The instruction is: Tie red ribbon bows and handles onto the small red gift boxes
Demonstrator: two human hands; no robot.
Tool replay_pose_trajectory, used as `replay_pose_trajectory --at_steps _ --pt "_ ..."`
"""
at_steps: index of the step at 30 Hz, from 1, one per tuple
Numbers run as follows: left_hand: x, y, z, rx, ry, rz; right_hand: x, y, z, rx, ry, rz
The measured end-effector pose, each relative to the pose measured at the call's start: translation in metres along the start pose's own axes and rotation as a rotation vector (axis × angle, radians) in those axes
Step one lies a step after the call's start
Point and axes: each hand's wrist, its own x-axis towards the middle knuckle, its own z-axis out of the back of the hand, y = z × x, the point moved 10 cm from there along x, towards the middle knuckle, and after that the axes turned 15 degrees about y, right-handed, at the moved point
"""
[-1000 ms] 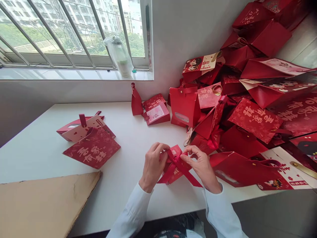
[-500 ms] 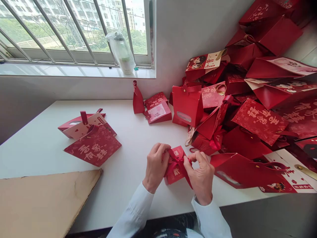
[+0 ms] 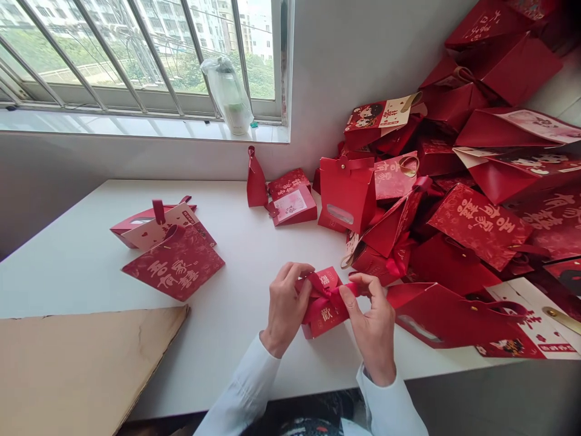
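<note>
The small red gift box (image 3: 323, 303) sits near the table's (image 3: 236, 254) front edge, and its red ribbon (image 3: 327, 295), a loose tail trailing to five o'clock a second ago, is now drawn up into a bow on the lid, so the tying looks close to finished. The left hand (image 3: 287, 306) is curled around the box at nine o'clock, pinching a loop, while the right hand (image 3: 373, 318) pinches the other ribbon end at three o'clock. Beyond it, a heap of red gift bags (image 3: 458, 200) stays put.
</note>
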Motion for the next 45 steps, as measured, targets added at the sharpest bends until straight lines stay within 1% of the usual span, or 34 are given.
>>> replay_pose_trajectory --at_steps 2,4,5,8,13,16,18,20,22,24,25,27,29,30,32,34,37,41,45 --pt "0.000 -0.001 -0.001 -0.002 0.010 0.004 0.001 0.014 0.000 -0.039 0.002 0.097" --pt "0.000 -0.002 -0.002 -0.003 0.013 0.005 0.002 0.026 -0.007 -0.105 0.051 0.176" --pt "0.000 -0.002 -0.002 -0.004 0.010 0.006 0.003 0.029 -0.012 -0.130 0.081 0.191" --pt "-0.001 0.000 0.000 -0.031 -0.012 0.020 0.005 0.027 -0.021 -0.146 0.124 0.167" --pt "-0.004 0.011 -0.002 -0.171 -0.051 0.073 0.003 0.017 -0.024 -0.158 0.119 0.127" --pt "-0.006 0.021 -0.006 -0.268 -0.052 0.139 0.002 0.013 -0.026 -0.159 0.123 0.107" --pt "-0.007 0.027 -0.010 -0.345 -0.007 0.192 0.001 0.012 -0.026 -0.141 0.129 0.097" --pt "-0.008 0.029 -0.011 -0.381 0.061 0.215 0.001 0.011 -0.023 -0.081 0.142 0.093" --pt "-0.011 0.028 -0.004 -0.346 0.107 0.223 0.002 0.005 -0.017 0.006 0.151 0.068" --pt "-0.016 0.029 0.008 -0.258 0.136 0.271 0.002 -0.009 -0.009 0.086 0.144 -0.004" --pt "-0.020 0.029 0.012 -0.210 0.169 0.308 0.003 -0.017 -0.006 0.119 0.143 -0.050" --pt "-0.027 0.027 0.012 -0.127 0.303 0.367 0.004 -0.033 -0.004 0.172 0.178 -0.138" --pt "-0.036 0.021 0.002 -0.062 0.477 0.378 0.005 -0.044 -0.009 0.218 0.252 -0.199" --pt "-0.040 0.018 -0.003 -0.040 0.544 0.372 0.006 -0.047 -0.012 0.239 0.286 -0.212" --pt "-0.045 0.014 -0.011 -0.018 0.617 0.368 0.008 -0.046 -0.017 0.273 0.326 -0.202" --pt "-0.047 0.014 -0.017 -0.040 0.626 0.372 0.010 -0.041 -0.018 0.266 0.328 -0.159" --pt "-0.046 0.017 -0.019 -0.115 0.601 0.376 0.011 -0.036 -0.017 0.243 0.293 -0.120" --pt "-0.048 0.019 -0.023 -0.223 0.634 0.369 0.011 -0.044 -0.018 0.335 0.267 -0.157" --pt "-0.054 0.022 -0.027 -0.276 0.669 0.386 0.010 -0.048 -0.019 0.371 0.267 -0.188"
